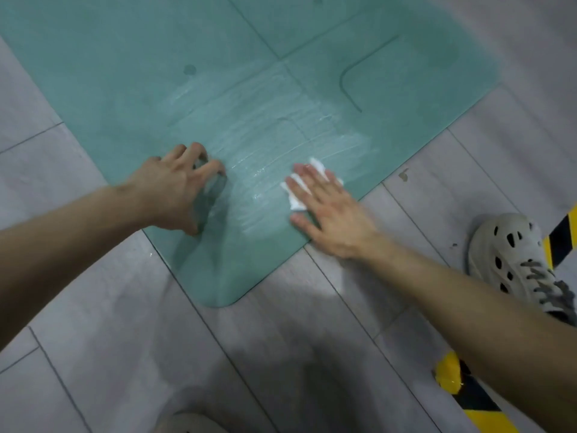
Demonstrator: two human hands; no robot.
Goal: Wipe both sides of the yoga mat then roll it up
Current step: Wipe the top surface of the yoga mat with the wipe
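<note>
Nearest the camera, a pale shoe tip point(187, 424) shows at the bottom edge of the grey plank floor point(125, 339). A strip of yellow-and-black tape point(462, 389) runs along the right side toward a second perforated shoe point(512, 260). The person appears to be crouching low over the work so that both arms can reach forward. Beyond the feet, the teal yoga mat point(125, 57) lies flat and unrolled on the floor, its rounded near corner pointing back at the person and its length running off the top of the frame. The right hand point(324, 210) lies near the mat's right edge, its fingers straight and spread flat over a crumpled white wipe point(295, 200). This probably presses the whole palm's weight into the wipe so that each pass covers a broad band. The left hand point(178, 189) sits on the mat further left, with its fingers arched and curled. A dim greyish shape lies under them, which could be a clear object in its grasp or only shadow, and I cannot tell which. Either way the hand seems planted there to brace the body and keep the mat from sliding under the wiping. Just past both hands, shiny wet streaks point(274, 142) cross the mat from side to side. Further up the surface looks dull and dry, with printed alignment lines point(349, 85). This face seems only partly wiped, and the other side and the rolling are not yet done.
</note>
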